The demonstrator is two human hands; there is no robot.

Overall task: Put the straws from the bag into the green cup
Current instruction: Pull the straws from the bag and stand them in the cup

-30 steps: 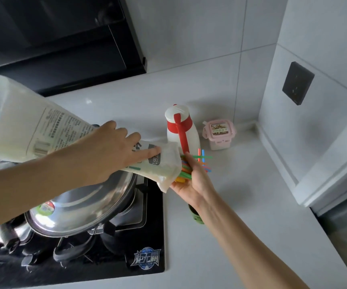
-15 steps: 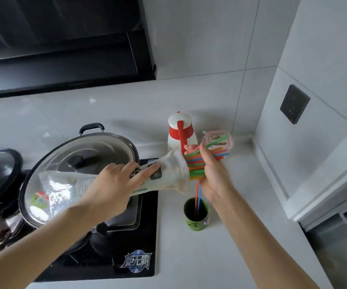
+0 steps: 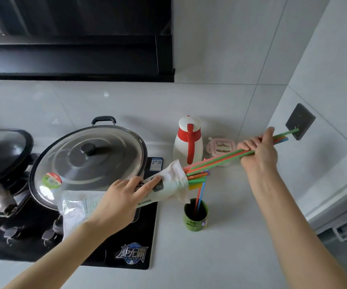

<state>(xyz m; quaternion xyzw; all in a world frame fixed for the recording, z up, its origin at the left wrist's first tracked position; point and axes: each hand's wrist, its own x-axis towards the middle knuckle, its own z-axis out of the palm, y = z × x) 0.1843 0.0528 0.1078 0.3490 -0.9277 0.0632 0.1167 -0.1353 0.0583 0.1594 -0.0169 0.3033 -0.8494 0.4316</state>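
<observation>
My left hand [image 3: 120, 202] grips a white plastic bag [image 3: 169, 182] near its open mouth, held level above the stove edge. Coloured straw ends [image 3: 197, 177] poke out of that mouth. My right hand [image 3: 259, 152] is shut on a bunch of green, orange and blue straws [image 3: 220, 159], drawn up and to the right with their tail ends still at the bag mouth. A small green cup [image 3: 195, 222] stands on the counter just below the bag mouth. A red straw and a blue straw [image 3: 198, 197] stand in it.
A black stove [image 3: 126, 247] carries a large lidded wok [image 3: 89, 161] and a second lidded pot [image 3: 1, 153] at the left. A white and red jug [image 3: 187, 140] and a pink lidded box [image 3: 220, 146] stand by the back wall. A black socket [image 3: 300, 120] is on the right wall.
My right hand has pulled a bunch of straws out of the bag, up and to the right. The left hand keeps the bag in roughly the same place.
</observation>
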